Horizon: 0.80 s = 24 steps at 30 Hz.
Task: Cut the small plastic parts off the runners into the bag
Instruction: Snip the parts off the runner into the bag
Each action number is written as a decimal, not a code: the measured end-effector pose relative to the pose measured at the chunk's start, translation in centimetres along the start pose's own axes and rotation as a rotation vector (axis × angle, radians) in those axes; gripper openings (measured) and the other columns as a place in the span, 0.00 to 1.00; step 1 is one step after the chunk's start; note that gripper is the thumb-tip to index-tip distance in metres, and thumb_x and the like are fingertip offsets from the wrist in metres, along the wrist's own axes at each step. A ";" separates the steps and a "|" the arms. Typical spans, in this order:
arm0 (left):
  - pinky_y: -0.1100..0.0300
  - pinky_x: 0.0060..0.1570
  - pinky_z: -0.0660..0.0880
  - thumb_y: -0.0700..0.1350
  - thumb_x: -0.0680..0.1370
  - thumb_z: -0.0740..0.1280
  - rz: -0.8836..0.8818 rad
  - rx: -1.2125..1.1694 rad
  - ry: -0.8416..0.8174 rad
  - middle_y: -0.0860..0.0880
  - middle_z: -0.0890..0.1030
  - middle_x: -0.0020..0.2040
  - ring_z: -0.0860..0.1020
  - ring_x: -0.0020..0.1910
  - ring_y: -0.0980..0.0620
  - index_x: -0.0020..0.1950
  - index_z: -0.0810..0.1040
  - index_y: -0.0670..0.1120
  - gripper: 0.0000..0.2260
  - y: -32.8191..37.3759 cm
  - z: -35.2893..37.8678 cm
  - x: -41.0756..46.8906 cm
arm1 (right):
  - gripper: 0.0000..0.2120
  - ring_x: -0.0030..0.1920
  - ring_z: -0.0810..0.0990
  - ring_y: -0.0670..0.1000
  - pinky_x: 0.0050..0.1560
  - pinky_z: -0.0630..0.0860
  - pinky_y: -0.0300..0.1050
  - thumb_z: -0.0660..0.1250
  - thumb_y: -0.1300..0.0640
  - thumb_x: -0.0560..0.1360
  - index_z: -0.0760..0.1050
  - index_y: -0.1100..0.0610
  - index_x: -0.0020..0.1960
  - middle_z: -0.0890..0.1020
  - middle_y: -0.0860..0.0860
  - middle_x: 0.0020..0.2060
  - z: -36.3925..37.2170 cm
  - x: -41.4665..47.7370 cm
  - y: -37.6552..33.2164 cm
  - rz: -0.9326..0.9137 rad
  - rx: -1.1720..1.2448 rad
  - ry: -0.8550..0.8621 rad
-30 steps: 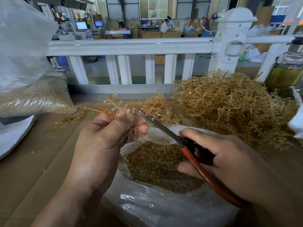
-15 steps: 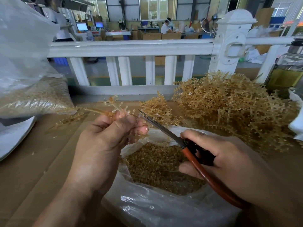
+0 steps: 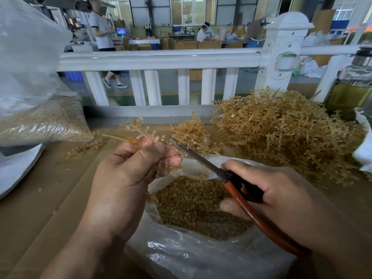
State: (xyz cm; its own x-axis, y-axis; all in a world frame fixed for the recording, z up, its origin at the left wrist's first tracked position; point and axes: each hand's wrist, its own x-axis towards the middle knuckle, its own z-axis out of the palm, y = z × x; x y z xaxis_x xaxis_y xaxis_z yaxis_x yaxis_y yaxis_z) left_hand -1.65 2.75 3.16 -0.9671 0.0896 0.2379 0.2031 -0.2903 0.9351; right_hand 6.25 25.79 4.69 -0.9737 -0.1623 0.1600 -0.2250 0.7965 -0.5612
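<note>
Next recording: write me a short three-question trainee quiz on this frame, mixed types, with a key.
1. True or false: the right hand holds the metal scissors with orange-red handles.
2. Where is the big heap of tan uncut plastic runners? A) behind the clear plastic bag, on its right; B) inside that bag; C) on the floor.
3. Fill in: the left hand grips a tan branched plastic ____ beside the scissor tips.
Key: 1 true; 2 A; 3 runner.
</note>
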 end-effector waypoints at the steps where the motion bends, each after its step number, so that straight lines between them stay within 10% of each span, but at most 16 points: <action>1: 0.48 0.49 0.77 0.45 0.72 0.73 0.001 0.000 -0.003 0.43 0.86 0.41 0.84 0.41 0.45 0.39 0.86 0.48 0.03 0.0 0.0 0.0 | 0.28 0.39 0.80 0.43 0.43 0.75 0.43 0.61 0.22 0.63 0.67 0.31 0.60 0.80 0.41 0.43 0.0 0.0 0.0 -0.001 -0.004 0.004; 24: 0.59 0.40 0.80 0.44 0.72 0.72 0.000 -0.044 -0.006 0.44 0.86 0.39 0.85 0.40 0.47 0.36 0.85 0.50 0.05 -0.2 0.1 0.2 | 0.18 0.35 0.79 0.44 0.35 0.74 0.39 0.64 0.26 0.66 0.68 0.26 0.54 0.79 0.45 0.38 -0.4 0.0 -0.5 0.008 0.006 -0.036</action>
State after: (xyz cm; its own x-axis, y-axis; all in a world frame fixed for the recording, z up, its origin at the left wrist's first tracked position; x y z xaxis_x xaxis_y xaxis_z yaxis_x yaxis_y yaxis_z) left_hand -1.85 2.96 3.06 -0.9662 0.0950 0.2395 0.1961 -0.3316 0.9228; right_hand 6.37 25.64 5.32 -0.9760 -0.1774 0.1260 -0.2177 0.7946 -0.5668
